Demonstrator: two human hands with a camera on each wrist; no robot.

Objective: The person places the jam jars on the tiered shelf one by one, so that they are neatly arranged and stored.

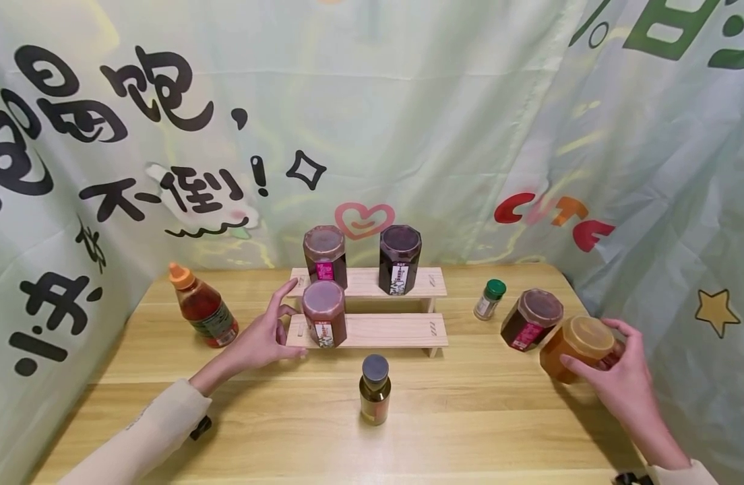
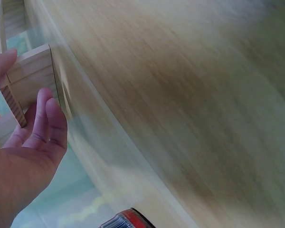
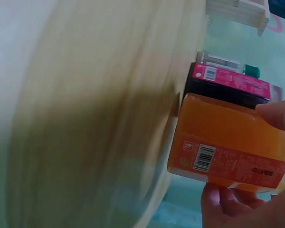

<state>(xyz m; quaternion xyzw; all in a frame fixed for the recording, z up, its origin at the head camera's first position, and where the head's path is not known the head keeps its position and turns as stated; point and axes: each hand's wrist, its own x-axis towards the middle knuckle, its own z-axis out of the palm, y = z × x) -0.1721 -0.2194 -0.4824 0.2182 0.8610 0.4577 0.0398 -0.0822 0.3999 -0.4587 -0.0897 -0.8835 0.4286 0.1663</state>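
Observation:
My right hand (image 1: 629, 377) grips an amber jar (image 3: 228, 137) with a many-sided lid, thumb on one side and fingers on the other. That jar stands close beside a dark jar (image 1: 532, 320) with a pink label. At the left end of a two-step wooden rack (image 1: 396, 330), my left hand (image 1: 265, 333) holds the lower step's edge, with the thumb in front and fingers behind. A reddish-brown jar (image 1: 325, 315) sits on that lower step near this hand. Two dark jars, one with a pink label (image 1: 325, 271) and one with a white label (image 1: 399, 269), stand on the upper step.
An orange-capped sauce bottle (image 1: 206, 313) stands left of the rack, behind my left forearm. In front of the rack is a small dark-capped bottle (image 1: 375, 391). A green-capped shaker (image 1: 490, 300) stands right of the rack. Printed curtains (image 1: 408, 135) hang around the wooden table (image 1: 275, 417).

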